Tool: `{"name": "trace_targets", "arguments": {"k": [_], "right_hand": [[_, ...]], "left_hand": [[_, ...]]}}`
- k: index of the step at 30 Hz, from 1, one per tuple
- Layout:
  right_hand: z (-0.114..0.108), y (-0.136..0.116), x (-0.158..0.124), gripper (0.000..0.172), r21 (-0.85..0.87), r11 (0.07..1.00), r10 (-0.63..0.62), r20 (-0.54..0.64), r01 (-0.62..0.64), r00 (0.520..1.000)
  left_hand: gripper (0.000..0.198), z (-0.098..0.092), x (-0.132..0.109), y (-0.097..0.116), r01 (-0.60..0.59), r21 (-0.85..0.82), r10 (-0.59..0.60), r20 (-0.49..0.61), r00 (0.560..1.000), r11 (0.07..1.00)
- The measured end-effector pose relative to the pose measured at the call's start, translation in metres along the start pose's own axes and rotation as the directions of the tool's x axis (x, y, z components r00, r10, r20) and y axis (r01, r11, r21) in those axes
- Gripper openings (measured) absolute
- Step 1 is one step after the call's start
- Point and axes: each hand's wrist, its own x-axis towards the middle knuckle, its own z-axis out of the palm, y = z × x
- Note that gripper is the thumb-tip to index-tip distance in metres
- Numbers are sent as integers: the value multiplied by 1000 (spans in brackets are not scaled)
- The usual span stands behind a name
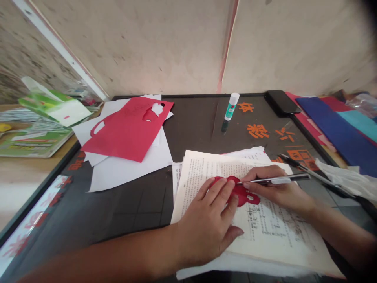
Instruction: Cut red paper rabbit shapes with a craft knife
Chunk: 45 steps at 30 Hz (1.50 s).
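A small red paper cutout (pixel 244 196) with holes in it lies on a stack of printed pages (pixel 203 169). My left hand (pixel 213 222) rests flat over the cutout's left part, fingers stretched out and pressing on it. In my right hand (pixel 275 188) is a slim silver pen-shaped craft knife (pixel 294 178), pinched between thumb and fingers. Its tip meets the red paper just beside my left fingertips, and the blade itself is too small to make out. Part of the cutout is hidden under my left fingers.
A glue stick (pixel 232 107) stands upright on the dark table (pixel 188 122). Red paper (pixel 126 129) with cut openings lies over white sheets (pixel 132 173) at left. At right are a black phone (pixel 282 103), a pen (pixel 297 165) and coloured paper (pixel 330 129).
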Motion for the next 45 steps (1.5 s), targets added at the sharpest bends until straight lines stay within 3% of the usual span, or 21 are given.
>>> {"name": "trace_targets", "arguments": {"k": [3, 8, 13, 24, 31, 35, 40, 45], "right_hand": [[1, -4, 1, 22, 22, 1000, 0, -17, 1, 1000], [2, -5, 1, 21, 20, 1000, -23, -30, 24, 999], [5, -6, -3, 23, -35, 998, -52, -22, 51, 998], [8, 0, -6, 22, -148, 978, -149, -22, 145, 989], [10, -5, -7, 17, -239, 950, -216, -38, 201, 976], [11, -4, -9, 17, -220, 963, -170, -49, 156, 984], [12, 5, -11, 17, -201, 969, -153, -39, 142, 988], [12, 6, -9, 20, -196, 970, -154, -30, 146, 988]], "left_hand": [[55, 0, -1, 3, 1, 6, -1, -5, 1000, 1000], [51, -3, 0, 5, -137, -75, 137, 1, 991, 988], [55, 0, 0, 2, -15, 19, 15, -16, 1000, 1000], [62, 4, 0, 9, 9, 49, -11, 35, 999, 999], [59, -3, 0, 10, -116, -104, 120, 38, 992, 988], [53, -1, -1, 5, -75, -30, 75, -11, 997, 997], [60, 2, 0, 2, -37, 70, 32, 65, 997, 997], [59, 0, 1, 8, 18, 34, -21, 80, 997, 999]]}}
